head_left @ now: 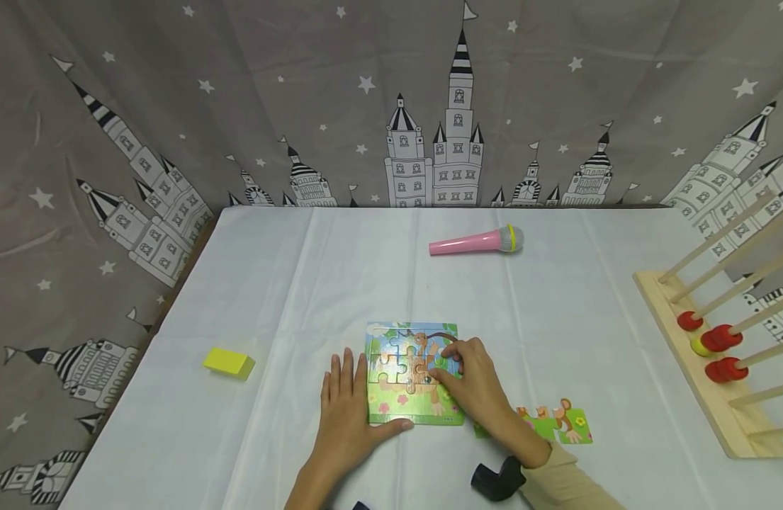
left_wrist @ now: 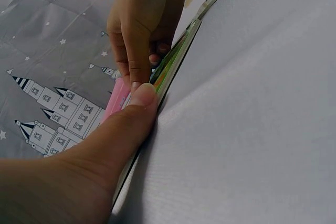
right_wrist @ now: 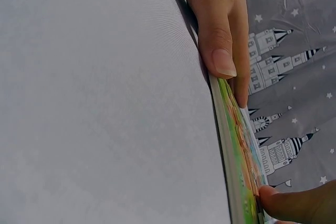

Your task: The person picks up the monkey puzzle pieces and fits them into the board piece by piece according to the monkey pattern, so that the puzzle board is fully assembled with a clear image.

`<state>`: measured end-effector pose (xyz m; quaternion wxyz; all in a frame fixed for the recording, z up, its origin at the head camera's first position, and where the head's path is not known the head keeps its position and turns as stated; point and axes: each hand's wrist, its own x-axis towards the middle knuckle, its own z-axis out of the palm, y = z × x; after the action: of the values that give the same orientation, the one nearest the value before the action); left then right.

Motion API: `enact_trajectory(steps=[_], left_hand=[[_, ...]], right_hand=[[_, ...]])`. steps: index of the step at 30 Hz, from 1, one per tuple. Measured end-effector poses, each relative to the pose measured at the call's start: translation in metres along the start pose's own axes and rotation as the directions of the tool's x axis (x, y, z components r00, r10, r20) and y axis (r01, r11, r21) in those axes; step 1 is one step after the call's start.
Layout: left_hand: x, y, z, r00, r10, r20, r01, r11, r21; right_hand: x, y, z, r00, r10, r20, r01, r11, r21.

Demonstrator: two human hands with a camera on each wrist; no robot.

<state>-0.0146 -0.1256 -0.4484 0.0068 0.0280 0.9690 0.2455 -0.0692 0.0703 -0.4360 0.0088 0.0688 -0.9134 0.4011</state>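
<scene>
A jigsaw puzzle with a monkey picture lies in its square frame on the white table, many pieces fitted. Flat along its left side is my left hand, fingers straight, the thumb on its bottom edge. My right hand is over the right part of the puzzle and pinches a puzzle piece between thumb and forefinger. The fingers partly hide that piece. In the right wrist view, the right thumb is down at the puzzle's surface. Loose puzzle pieces lie beyond the right wrist, partly covered by it.
A pink toy microphone lies toward the back. To the left is a yellow block. A wooden peg rack with red and yellow beads stands at the right. A black curved object is near the right sleeve.
</scene>
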Motion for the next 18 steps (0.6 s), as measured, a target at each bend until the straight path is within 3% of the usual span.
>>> enact_trajectory(steps=[18], left_hand=[[-0.0002,-0.0006,-0.0004,1.0,-0.003,0.005,0.003,1.0,-0.002]], right_hand=[[-0.0005,-0.0008,-0.0015,0.999,0.004,0.035,-0.003,1.0,-0.014]])
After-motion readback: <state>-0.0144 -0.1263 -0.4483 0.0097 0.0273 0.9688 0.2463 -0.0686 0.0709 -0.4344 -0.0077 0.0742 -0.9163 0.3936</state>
